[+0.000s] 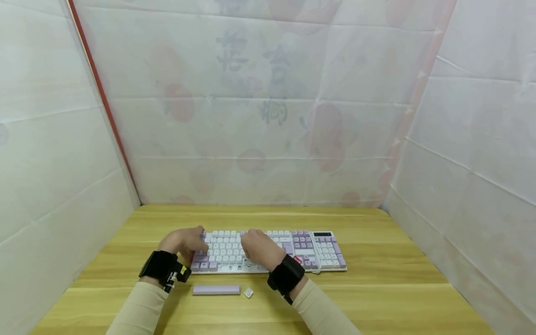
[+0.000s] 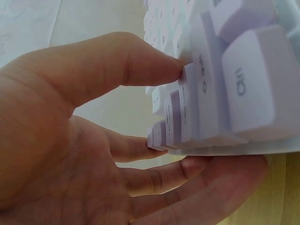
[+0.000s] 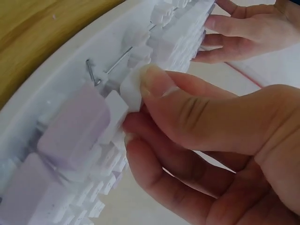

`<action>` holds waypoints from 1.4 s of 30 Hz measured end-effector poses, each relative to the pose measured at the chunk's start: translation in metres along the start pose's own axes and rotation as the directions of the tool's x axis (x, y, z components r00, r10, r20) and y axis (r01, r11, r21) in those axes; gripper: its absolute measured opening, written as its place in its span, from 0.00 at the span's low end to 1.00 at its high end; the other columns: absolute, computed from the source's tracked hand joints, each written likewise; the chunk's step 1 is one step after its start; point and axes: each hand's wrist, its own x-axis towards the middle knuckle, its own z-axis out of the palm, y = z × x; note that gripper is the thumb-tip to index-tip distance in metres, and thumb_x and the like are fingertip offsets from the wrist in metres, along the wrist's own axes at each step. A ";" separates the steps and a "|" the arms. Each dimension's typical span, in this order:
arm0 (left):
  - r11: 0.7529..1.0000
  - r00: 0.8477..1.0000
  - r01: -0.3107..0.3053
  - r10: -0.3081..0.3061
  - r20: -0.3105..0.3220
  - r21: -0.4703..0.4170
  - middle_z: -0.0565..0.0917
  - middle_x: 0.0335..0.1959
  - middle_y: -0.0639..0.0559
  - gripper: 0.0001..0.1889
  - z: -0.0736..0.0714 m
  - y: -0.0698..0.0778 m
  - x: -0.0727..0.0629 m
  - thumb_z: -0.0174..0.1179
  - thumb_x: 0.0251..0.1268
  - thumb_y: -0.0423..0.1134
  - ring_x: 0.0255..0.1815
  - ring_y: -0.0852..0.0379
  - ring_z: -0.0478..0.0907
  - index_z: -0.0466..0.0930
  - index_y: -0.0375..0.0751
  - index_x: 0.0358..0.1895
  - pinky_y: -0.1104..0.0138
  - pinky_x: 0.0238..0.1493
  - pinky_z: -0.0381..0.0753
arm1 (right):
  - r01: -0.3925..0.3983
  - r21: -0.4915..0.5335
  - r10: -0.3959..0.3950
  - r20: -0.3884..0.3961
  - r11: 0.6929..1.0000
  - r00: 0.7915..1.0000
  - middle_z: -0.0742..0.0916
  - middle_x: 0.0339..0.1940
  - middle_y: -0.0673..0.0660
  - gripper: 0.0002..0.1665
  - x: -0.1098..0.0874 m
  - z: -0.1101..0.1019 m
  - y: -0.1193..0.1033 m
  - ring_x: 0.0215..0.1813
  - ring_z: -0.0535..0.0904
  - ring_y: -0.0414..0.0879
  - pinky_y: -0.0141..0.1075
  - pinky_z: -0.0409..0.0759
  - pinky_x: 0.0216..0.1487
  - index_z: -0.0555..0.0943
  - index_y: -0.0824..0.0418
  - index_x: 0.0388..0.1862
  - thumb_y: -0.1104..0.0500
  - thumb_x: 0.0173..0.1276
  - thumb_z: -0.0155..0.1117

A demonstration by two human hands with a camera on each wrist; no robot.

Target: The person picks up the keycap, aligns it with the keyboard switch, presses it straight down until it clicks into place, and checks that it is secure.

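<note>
A white and lilac keyboard (image 1: 226, 246) lies on the wooden table. My left hand (image 1: 186, 243) grips its left end: in the left wrist view the thumb rests by the Caps Lock key (image 2: 188, 105), and the fingers reach along the side and lower edge. With thumb and index finger my right hand (image 1: 261, 249) pinches a white keycap (image 3: 132, 93) at the keyboard's front row. Close by, a bent metal wire (image 3: 117, 61) shows in the bare stretch of that row. The fingertips partly hide the pinched keycap.
A long lilac spacebar keycap (image 1: 216, 290) and a loose white keycap (image 1: 249, 292) lie in front of the keyboard. A bundled white cable (image 1: 316, 253) rests across its right part, beside a red tag (image 1: 297, 259). Pale cloth walls (image 1: 251, 139) surround the table.
</note>
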 end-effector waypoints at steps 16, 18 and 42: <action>1.000 1.000 -0.005 0.005 -0.011 -0.011 0.76 0.56 0.31 0.41 0.000 -0.001 0.002 0.64 0.58 0.34 0.41 0.46 0.84 0.55 0.27 0.74 0.53 0.40 0.91 | -0.003 0.146 -0.003 0.038 0.989 0.999 0.50 0.21 0.46 0.36 -0.002 0.000 0.010 0.26 0.42 0.39 0.31 0.46 0.29 0.50 0.50 0.17 0.80 0.55 0.61; 1.000 1.000 -0.004 0.004 -0.012 -0.010 0.76 0.57 0.31 0.42 0.000 -0.002 0.002 0.64 0.58 0.34 0.42 0.46 0.84 0.55 0.27 0.74 0.53 0.40 0.91 | 0.004 0.168 -0.010 0.039 0.986 0.999 0.49 0.22 0.46 0.36 -0.003 -0.002 0.011 0.27 0.41 0.39 0.31 0.45 0.31 0.49 0.50 0.18 0.80 0.57 0.61; 1.000 1.000 0.002 -0.001 -0.016 0.019 0.71 0.63 0.28 0.45 -0.002 -0.001 -0.002 0.63 0.59 0.35 0.46 0.46 0.81 0.51 0.25 0.77 0.54 0.45 0.90 | 0.028 0.125 -0.039 0.088 0.992 0.995 0.69 0.16 0.43 0.28 -0.003 -0.010 0.010 0.24 0.57 0.35 0.25 0.57 0.29 0.68 0.51 0.12 0.72 0.61 0.73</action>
